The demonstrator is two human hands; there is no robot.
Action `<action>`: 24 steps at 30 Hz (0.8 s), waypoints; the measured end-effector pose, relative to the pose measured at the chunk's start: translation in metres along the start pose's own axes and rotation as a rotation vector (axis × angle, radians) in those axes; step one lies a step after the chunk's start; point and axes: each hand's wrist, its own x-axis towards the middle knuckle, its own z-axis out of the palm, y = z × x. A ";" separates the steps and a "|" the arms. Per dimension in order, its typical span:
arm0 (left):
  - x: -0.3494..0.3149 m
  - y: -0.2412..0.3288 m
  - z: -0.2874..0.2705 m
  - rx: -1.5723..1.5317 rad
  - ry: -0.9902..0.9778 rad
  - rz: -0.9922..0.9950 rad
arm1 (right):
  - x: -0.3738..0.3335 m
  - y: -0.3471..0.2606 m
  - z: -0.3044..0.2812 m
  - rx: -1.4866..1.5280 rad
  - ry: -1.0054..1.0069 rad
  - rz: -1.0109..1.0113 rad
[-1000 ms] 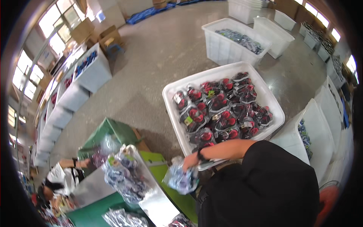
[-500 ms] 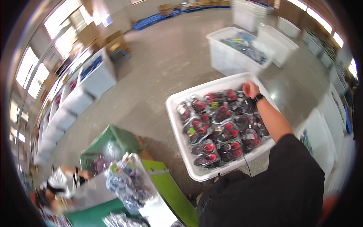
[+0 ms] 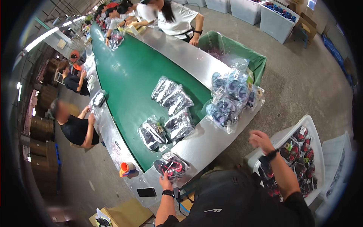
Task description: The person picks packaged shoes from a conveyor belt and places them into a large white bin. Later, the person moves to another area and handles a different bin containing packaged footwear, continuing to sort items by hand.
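At the near end of the table, my left hand [image 3: 165,182] grips the edge of a clear bag holding a pair of black and red shoes [image 3: 172,165]. My right hand [image 3: 261,140], slightly blurred, hangs in the air beside a white tub [image 3: 314,128], empty with its fingers loosely apart. Several bagged black and red shoes [image 3: 295,154] fill that tub. Just beyond my left hand, bagged black and white shoes [image 3: 179,123] lie on the green conveyor belt [image 3: 130,90]. Bagged light-blue shoes [image 3: 230,94] are heaped at the metal table's right corner.
A phone [image 3: 146,192] and an orange cup [image 3: 127,167] sit on the left edge. A cardboard box [image 3: 124,212] stands below. Co-workers [image 3: 77,123] line both sides of the belt. A green-draped bin [image 3: 257,56] stands beyond the blue shoes.
The view has swung left from the tub to the conveyor. My right hand has come away from the tub's far side. My left hand is now visible, holding bagged shoes.
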 end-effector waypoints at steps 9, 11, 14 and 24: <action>0.010 0.090 -0.038 0.283 -0.012 0.050 | 0.197 -0.020 0.282 -0.493 -0.294 0.312; 0.040 0.117 -0.026 0.258 0.018 0.188 | 0.217 -0.005 0.307 -0.553 -0.220 0.351; 0.096 0.148 0.007 0.332 -0.002 0.316 | 0.234 0.023 0.326 -0.517 -0.159 0.325; 0.228 0.208 0.102 0.400 -0.182 0.065 | 0.133 -0.040 0.327 -0.786 -0.094 -0.294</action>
